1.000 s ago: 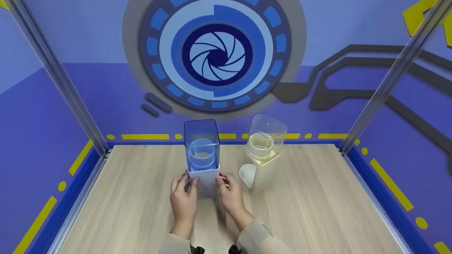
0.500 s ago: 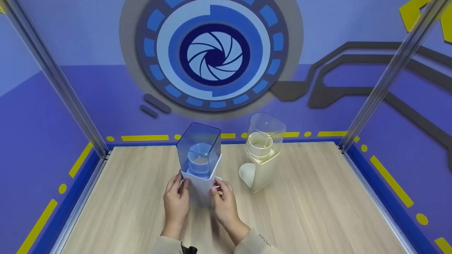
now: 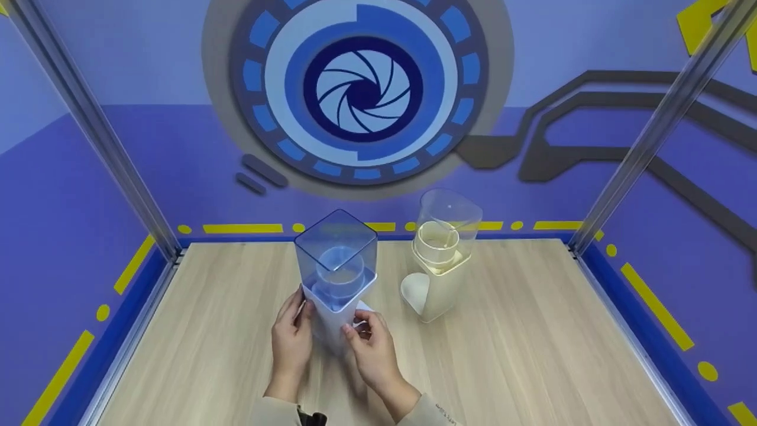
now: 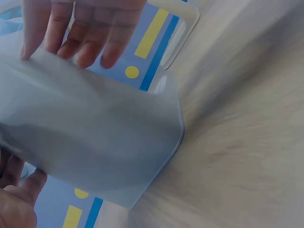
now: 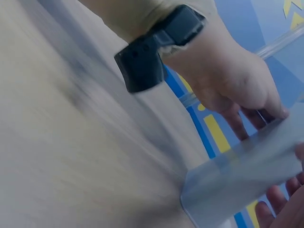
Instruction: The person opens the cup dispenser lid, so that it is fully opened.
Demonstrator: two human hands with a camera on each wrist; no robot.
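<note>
Between my two hands stands a tall square container with a white lower body, a see-through blue upper cover and a round inner ring. One corner faces me. My left hand grips its left side, thumb toward the front. On the right, my right hand holds the other side with thumb and bent fingers, beside a white flap partly hidden there. The left wrist view shows the pale body tilted, its lower edge close over the table. In the right wrist view, the left hand holds the body's far side.
A similar cream container with a clear cover and a half-round white flap stands to the right on the wooden table. Behind is a blue wall with printed graphics, and metal posts rise at the corners.
Both hands have turned the blue-topped container from a flat side facing me to a corner facing me, and it has come slightly nearer. The cream container stays put.
</note>
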